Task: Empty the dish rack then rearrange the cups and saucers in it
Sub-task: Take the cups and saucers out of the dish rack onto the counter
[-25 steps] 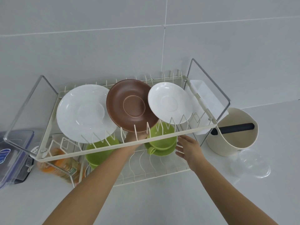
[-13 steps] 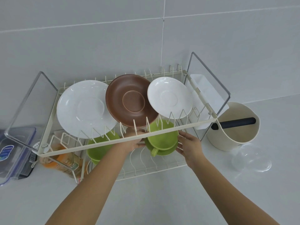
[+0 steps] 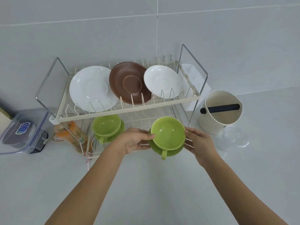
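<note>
A two-tier cream wire dish rack (image 3: 129, 109) stands against the tiled wall. Its upper tier holds a large white plate (image 3: 92, 90), a brown saucer (image 3: 129, 82) and a small white saucer (image 3: 162, 80), all leaning upright. My left hand (image 3: 135, 140) and my right hand (image 3: 198, 142) grip the two sides of a green cup on its green saucer (image 3: 168, 135), held at the front of the lower tier with the cup handle facing me. A second green cup on a saucer (image 3: 107, 127) sits in the lower tier at the left.
A cream round bin with a black bar (image 3: 219, 111) stands right of the rack, with a clear plastic lid (image 3: 233, 138) in front of it. A white cutlery holder (image 3: 194, 88) hangs on the rack's right end. A clear lidded box (image 3: 24, 129) and an orange packet (image 3: 69, 135) lie at the left.
Both hands have drawn the right green cup and saucer out from under the upper tier toward me. The camera view has pulled back and tilted down.
</note>
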